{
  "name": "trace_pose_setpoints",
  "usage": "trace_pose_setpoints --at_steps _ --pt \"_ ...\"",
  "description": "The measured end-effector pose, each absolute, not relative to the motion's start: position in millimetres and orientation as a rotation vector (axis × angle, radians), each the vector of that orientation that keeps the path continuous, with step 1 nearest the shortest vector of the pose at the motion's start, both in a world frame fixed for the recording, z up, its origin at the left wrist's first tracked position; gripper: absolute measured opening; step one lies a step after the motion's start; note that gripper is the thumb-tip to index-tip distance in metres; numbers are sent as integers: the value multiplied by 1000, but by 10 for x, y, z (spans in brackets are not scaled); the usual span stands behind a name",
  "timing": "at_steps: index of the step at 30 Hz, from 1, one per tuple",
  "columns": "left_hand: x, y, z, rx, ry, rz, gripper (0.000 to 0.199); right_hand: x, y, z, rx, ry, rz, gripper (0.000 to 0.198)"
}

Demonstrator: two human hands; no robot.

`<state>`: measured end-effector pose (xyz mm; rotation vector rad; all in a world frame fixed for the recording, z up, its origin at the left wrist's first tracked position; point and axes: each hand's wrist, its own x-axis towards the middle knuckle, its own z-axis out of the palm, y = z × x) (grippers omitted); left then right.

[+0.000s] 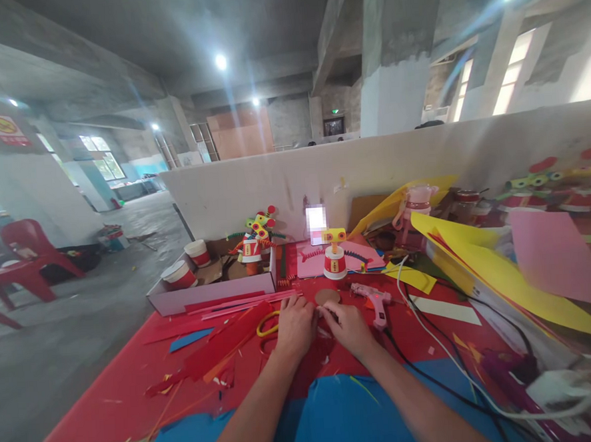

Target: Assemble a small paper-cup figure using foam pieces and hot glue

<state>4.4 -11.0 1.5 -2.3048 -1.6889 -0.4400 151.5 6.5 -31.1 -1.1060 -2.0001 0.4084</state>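
Over the red tabletop (120, 392), my left hand (296, 322) and my right hand (347, 326) meet with fingertips pinched close together. Whatever lies between them is too small or hidden to make out. Just beyond my fingers is a round brown cardboard disc (327, 296). Yellow-handled scissors (266, 325) lie against the left hand's outer side, partly covered by it. To the right of my right hand rests a pink hot glue gun (375, 301). A paper-cup figure (335, 264) with a yellow head and coiled paper arms stands upright behind the disc.
A shallow white box (215, 298) at the back left holds paper cups (179, 275) and another colourful figure (253, 245). Red paper strips (228, 345) lie to the left. Yellow sheets (504, 281), a white cable (433, 336) and black cords crowd the right. A white partition (253, 177) stands behind.
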Motion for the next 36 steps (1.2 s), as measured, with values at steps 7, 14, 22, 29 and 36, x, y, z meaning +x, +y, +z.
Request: trace_pose_setpoints --at_steps 7,14,22,29,36 --pt "49 -109 9 -2313 -1714 -381 28 1517 39 -277 -1110 -2006 397 37" --pt "19 -87 34 -2295 -1719 -430 26 1547 70 -296 -1141 -1966 350 36" --pt "-220 -112 317 -2190 -1953 -419 31 1842 211 -195 -1315 -1667 195 40" --pt "95 115 200 -2545 -1784 -424 31 1849 189 -168 -1345 -1765 163 23" --pt "412 336 57 -2516 -1926 -243 30 1845 201 -196 -1313 -1809 201 21"
